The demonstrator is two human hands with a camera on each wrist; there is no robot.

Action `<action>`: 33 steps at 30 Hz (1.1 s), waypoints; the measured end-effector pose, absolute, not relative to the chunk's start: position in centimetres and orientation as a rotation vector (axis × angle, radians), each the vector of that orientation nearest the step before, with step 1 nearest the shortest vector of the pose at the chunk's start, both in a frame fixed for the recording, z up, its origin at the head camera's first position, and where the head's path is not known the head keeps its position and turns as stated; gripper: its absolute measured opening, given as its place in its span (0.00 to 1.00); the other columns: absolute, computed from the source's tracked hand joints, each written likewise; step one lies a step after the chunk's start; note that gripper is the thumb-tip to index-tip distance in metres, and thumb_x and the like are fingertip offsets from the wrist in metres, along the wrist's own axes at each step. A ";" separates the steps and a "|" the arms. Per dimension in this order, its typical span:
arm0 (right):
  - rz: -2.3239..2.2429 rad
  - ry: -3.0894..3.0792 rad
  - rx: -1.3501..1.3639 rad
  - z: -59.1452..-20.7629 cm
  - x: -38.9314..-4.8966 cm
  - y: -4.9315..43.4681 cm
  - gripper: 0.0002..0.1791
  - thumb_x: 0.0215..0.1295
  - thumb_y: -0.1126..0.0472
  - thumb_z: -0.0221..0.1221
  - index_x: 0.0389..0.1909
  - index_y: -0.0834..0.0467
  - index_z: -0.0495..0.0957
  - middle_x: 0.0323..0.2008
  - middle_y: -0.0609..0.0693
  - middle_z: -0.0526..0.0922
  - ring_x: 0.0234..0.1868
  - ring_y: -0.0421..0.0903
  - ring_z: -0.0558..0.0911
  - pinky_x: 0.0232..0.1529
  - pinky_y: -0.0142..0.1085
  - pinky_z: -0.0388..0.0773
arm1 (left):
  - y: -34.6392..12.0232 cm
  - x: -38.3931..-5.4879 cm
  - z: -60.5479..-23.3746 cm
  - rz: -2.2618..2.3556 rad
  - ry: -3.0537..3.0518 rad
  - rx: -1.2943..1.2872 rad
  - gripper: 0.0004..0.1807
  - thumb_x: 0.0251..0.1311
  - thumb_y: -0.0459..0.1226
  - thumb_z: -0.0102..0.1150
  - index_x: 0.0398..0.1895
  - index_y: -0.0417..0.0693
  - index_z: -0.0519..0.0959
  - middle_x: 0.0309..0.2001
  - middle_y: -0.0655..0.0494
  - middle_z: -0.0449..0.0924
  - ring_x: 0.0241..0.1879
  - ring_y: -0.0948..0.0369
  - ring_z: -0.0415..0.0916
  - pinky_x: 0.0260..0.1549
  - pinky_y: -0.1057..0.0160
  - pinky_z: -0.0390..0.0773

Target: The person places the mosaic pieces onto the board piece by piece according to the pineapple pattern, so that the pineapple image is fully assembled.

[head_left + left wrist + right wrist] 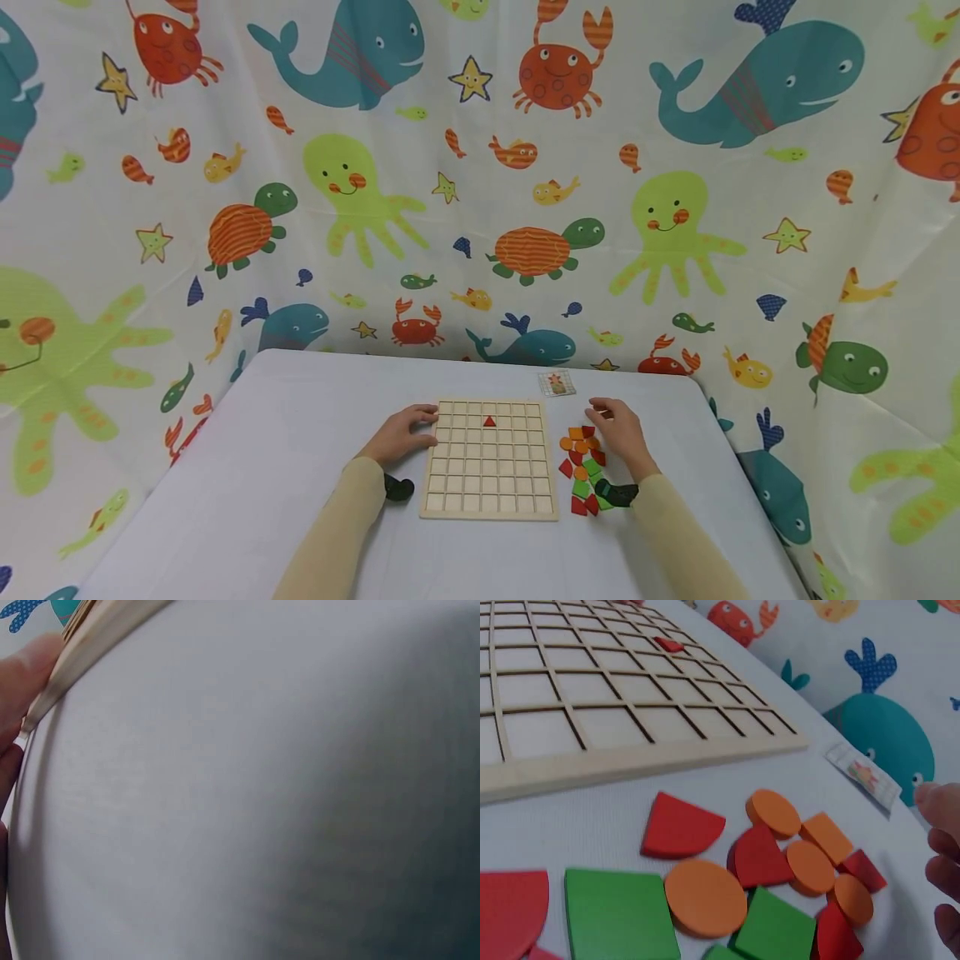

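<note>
A square wooden grid board [491, 514] lies on the table, with one red triangle [489, 422] in a cell near its far side. My left hand [400, 435] rests at the board's left edge, fingertips and thumb against the frame; the left wrist view catches the thumb [30, 671] at the wood. To the right of the board, my right hand [619, 429] is held beside a pile of loose shapes, its fingers loosely bent and nothing seen in them. Orange discs [705, 898], green squares [619, 915] and red quarter-circles [681, 825] make up much of that pile.
A small picture card [557, 383] lies beyond the board's far right corner. The white-covered table [247, 467] reaches back to a hanging cloth [465, 133] printed with sea animals. A dark wrist strap [617, 493] on the right arm overlaps part of the pile.
</note>
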State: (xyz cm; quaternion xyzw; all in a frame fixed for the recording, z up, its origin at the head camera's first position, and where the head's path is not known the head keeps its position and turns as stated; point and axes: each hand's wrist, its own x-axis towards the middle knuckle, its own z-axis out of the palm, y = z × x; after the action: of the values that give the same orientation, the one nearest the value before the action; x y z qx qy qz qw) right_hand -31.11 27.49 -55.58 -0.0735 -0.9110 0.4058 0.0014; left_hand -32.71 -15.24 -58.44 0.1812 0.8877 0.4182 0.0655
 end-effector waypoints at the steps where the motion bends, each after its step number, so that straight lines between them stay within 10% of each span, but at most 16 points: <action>1: 1.246 -2.883 -0.211 -55.8 -31.0 27.9 0.23 0.70 0.53 0.58 0.61 0.60 0.74 0.56 0.60 0.74 0.54 0.56 0.73 0.57 0.51 0.76 | -15.2 -32.7 -58.5 1.261 2.678 0.545 0.26 0.54 0.44 0.72 0.56 0.46 0.80 0.66 0.55 0.71 0.69 0.51 0.61 0.69 0.46 0.59; 33: 1.052 -3.033 0.105 -57.8 -30.9 27.8 0.15 0.64 0.58 0.65 0.50 0.56 0.84 0.50 0.56 0.75 0.55 0.54 0.70 0.58 0.53 0.74 | -15.1 -32.5 -58.4 1.261 2.684 0.503 0.25 0.55 0.42 0.71 0.56 0.46 0.80 0.67 0.55 0.70 0.69 0.51 0.61 0.69 0.47 0.61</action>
State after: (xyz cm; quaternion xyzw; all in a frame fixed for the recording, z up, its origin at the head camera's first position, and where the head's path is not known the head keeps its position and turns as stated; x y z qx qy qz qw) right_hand -30.90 27.78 -57.80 0.0327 -0.9437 0.3272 -0.0353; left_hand -32.48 -15.11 -58.36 0.1667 0.8904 0.4183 0.0669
